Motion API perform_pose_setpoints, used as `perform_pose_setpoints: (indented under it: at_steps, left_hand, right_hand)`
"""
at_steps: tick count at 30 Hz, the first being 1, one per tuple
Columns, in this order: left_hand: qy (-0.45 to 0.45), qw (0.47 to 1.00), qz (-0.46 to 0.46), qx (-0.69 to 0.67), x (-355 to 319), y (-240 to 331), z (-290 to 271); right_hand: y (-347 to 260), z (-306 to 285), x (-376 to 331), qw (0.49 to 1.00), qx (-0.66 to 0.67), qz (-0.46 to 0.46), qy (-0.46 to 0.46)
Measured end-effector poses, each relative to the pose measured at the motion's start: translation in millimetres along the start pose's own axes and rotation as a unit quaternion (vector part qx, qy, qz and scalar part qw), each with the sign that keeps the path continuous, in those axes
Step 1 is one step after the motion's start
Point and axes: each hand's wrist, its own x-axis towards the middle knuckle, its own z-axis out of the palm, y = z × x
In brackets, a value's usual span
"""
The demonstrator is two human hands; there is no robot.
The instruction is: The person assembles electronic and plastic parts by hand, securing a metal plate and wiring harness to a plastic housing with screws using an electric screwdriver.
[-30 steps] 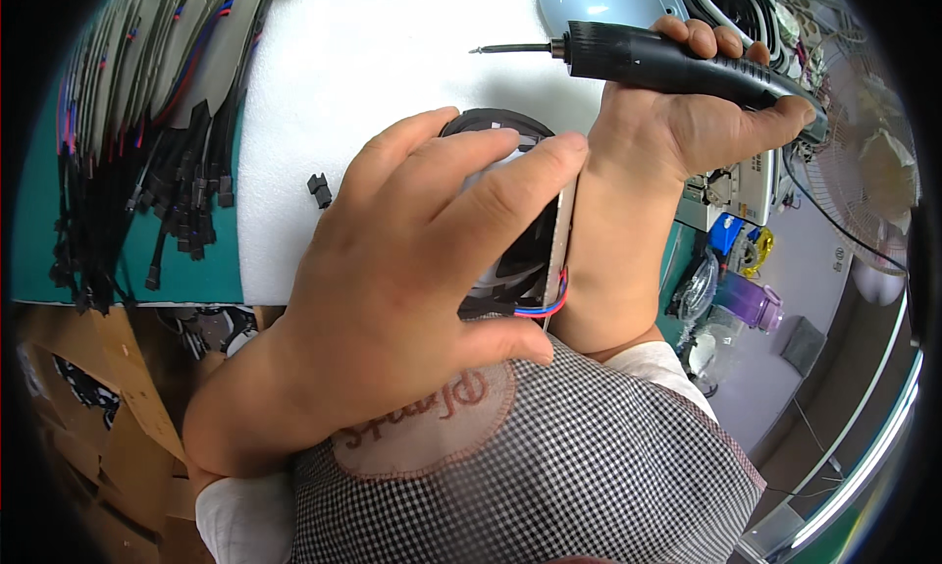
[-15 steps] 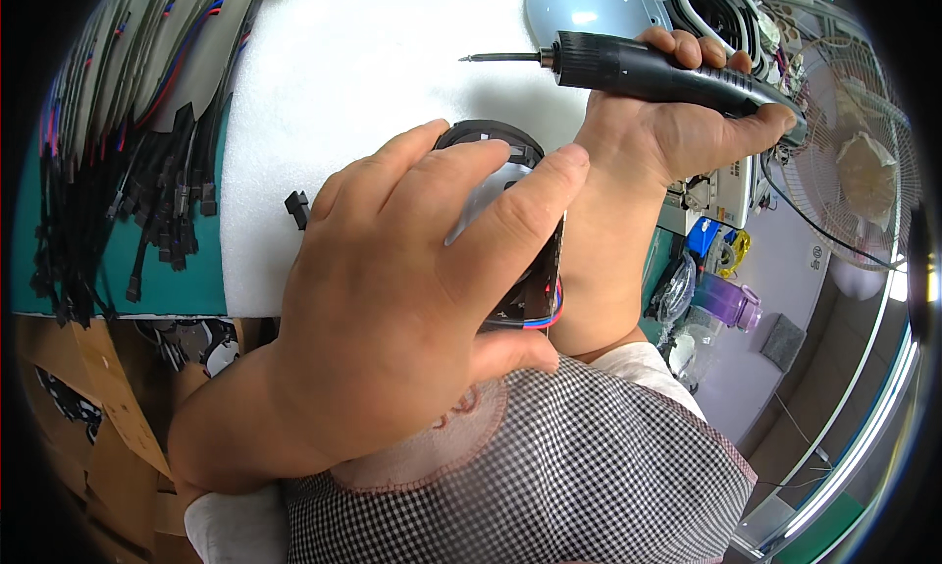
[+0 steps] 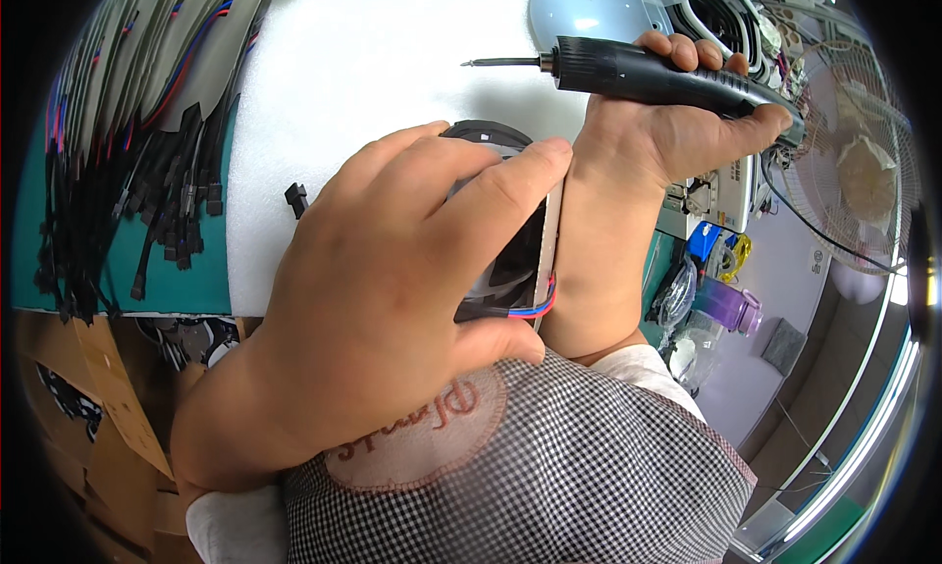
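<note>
My left hand (image 3: pixel 383 240) curls over a black-rimmed rounded housing (image 3: pixel 515 250), its fingers across the top and its thumb at the near side. The hand hides most of this part. A pale strip runs along the housing's right edge, and red and blue wires (image 3: pixel 535 311) bend round its near right corner. In my right hand (image 3: pixel 687 123) lies a black electric screwdriver (image 3: pixel 638 69), gripped by the fingers and thumb. Its thin bit points left, above the white foam sheet (image 3: pixel 373 54) and apart from the housing. A small black connector (image 3: pixel 296 200) shows beside my left hand.
Bundled black cables with connectors (image 3: pixel 182 221) and grey flat strips (image 3: pixel 201 64) cover the green mat (image 3: pixel 211 284) at left. A light-blue curved object (image 3: pixel 589 20) stands at the back. To the right are a fan (image 3: pixel 863 162) and a purple bottle (image 3: pixel 726 304). Cardboard boxes (image 3: pixel 108 397) sit lower left.
My left hand has shifted slightly left, and the housing has tilted so its pale right edge shows more. The right hand and screwdriver have hardly moved.
</note>
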Motion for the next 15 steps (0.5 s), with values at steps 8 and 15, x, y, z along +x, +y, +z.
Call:
perform_pose_setpoints:
  at_steps: [8,15]
  left_hand:
    - [0.033,0.999,0.003,-0.012,-3.7,3.2,6.1]
    - [0.024,1.0,-0.002,-0.02,-5.1,-2.6,-0.3]
  right_hand:
    - [-6.2,-9.9,5.7,0.999,0.016,0.036,-0.02]
    - [-2.4,-11.2,6.5,0.998,0.022,0.045,-0.038]
